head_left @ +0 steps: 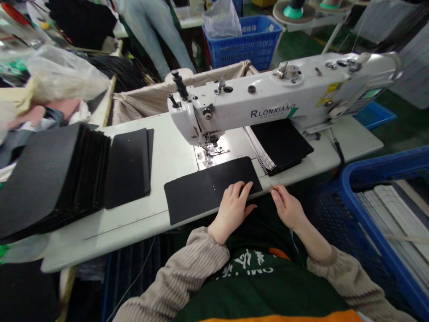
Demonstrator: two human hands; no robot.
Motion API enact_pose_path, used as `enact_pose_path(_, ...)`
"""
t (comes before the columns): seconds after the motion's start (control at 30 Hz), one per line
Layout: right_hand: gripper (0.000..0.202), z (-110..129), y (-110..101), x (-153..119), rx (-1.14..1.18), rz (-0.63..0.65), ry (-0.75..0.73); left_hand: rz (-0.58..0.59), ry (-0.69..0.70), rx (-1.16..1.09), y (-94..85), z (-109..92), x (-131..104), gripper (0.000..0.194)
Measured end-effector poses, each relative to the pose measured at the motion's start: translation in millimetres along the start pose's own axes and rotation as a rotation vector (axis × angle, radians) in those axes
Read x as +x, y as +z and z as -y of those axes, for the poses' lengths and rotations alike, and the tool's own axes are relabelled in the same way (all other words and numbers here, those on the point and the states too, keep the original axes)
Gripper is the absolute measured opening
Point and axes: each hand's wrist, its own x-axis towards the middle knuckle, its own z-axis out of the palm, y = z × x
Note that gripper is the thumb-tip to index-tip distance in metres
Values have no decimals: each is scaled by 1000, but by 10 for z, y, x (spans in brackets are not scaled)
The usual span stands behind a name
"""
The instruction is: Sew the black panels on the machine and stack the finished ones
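My left hand [233,208] lies on the right end of a flat black panel [197,190], fingertips on its surface and thumb apart, gripping nothing. The panel rests at the table's front edge, just before the needle area of a white sewing machine [234,103]. My right hand [286,205] is closed in a pinch at the table edge, right of the panel. A thin pointed tip [271,185] pokes out from its fingers; the rest is hidden, so its kind is unclear. Behind that hand sits a stack of black panels with white edges [281,145].
Left on the table [134,219] are a few black panels [126,167] and a tall stack of black sheets [40,174]. A blue crate [348,179] with white-edged pieces stands at right. Beyond the machine are a cloth-lined bin [140,105], a blue basket [244,44] and a standing person [152,33].
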Motion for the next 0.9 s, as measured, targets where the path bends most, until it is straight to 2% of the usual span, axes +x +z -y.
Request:
enact_pose_path(0.13,27,-71,2,-4,-81,7,-3,-15,57,39,223,-56,202,15)
enact_pose_path(0.17,26,-84,7,-8,-96,13,-3,-17,65,52,254,-46,220,12)
enact_pose_path(0.3,24,-126,30,-35,-123,59,-51,-56,45,22,310,-13,194,16)
enact_pose_path(0.43,24,-136,29,-44,-144,71,-121,-57,18,-46,292,-23,150,15)
enact_pose_path(0.63,25,-46,11,26,-220,109,-184,-68,-16,-152,261,-39,140,12)
enact_pose_path(0.77,25,26,38,67,-234,113,-188,-41,-11,-167,248,-53,121,12)
enact_pose_path(0.9,27,-9,57,61,-226,69,-152,-20,20,-204,158,-42,127,14)
